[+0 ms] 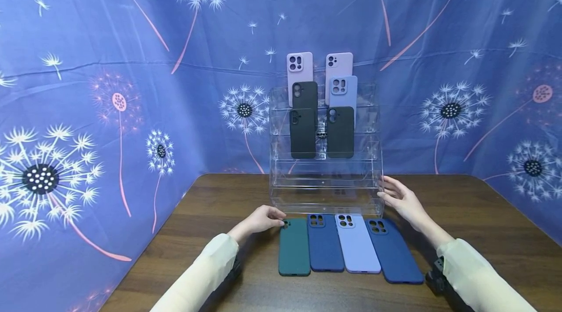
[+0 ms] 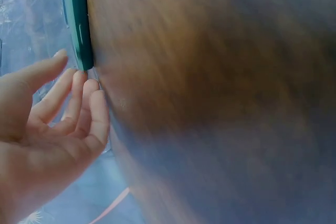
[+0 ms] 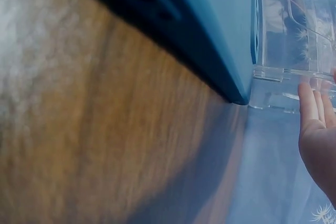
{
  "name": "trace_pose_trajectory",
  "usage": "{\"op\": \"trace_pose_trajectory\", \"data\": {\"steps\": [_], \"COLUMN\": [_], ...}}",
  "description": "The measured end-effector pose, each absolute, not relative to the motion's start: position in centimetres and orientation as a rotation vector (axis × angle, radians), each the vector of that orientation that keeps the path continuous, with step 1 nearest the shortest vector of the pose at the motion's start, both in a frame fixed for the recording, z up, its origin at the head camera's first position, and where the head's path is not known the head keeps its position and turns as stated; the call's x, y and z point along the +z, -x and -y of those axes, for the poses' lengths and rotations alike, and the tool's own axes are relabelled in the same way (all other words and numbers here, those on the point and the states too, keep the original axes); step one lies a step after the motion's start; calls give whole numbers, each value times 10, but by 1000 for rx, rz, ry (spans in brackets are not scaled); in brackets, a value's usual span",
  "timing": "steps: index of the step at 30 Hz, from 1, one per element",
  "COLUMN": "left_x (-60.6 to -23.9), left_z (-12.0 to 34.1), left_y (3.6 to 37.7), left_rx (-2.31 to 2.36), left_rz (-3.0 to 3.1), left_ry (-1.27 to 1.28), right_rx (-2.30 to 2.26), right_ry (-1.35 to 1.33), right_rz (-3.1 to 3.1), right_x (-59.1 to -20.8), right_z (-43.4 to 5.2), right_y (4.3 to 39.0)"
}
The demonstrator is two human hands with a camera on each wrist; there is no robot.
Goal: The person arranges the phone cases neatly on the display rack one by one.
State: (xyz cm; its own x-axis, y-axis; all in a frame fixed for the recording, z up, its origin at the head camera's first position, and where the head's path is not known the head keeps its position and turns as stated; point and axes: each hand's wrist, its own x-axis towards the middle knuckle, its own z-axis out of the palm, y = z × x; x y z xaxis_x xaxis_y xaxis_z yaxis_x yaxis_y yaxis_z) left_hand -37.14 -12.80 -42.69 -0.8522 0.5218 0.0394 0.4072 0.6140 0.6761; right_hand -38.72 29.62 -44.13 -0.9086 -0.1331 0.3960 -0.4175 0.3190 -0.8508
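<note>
My left hand (image 1: 262, 218) is at the top left corner of a green phone case (image 1: 294, 248) lying on the table. In the left wrist view the thumb stands apart and the loosely bent fingertips are by the end of that case; whether they touch it I cannot tell. At the right side of a clear tiered display stand (image 1: 325, 195), my right hand (image 1: 406, 203) has its extended fingers against or close to the edge. Beside the green case lie a dark blue case (image 1: 326, 248), a light blue case (image 1: 359, 248) and another blue case (image 1: 397, 256).
On the stand's upper tiers, several phone cases lean in two columns: two pale lilac cases (image 1: 300, 70) (image 1: 344, 64), a light blue one (image 1: 349, 92) and black ones (image 1: 303, 139). A patterned blue cloth (image 1: 131, 48) hangs behind the brown wooden table (image 1: 228, 190).
</note>
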Motion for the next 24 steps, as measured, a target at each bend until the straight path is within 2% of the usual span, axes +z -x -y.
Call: {"op": "trace_pose_trajectory", "data": {"steps": [9,24], "left_x": [-425,-425], "left_z": [127,121], "left_y": [369,367], "left_rx": [1043,1013], "left_rz": [-2679,-2690], "left_ry": [-714,-696], "right_rx": [1649,1704], "right_ry": [-547,-444], "right_rz": [2300,2289], "right_x": [-426,-463], "right_z": [-283,-310], "right_y": [375,414]}}
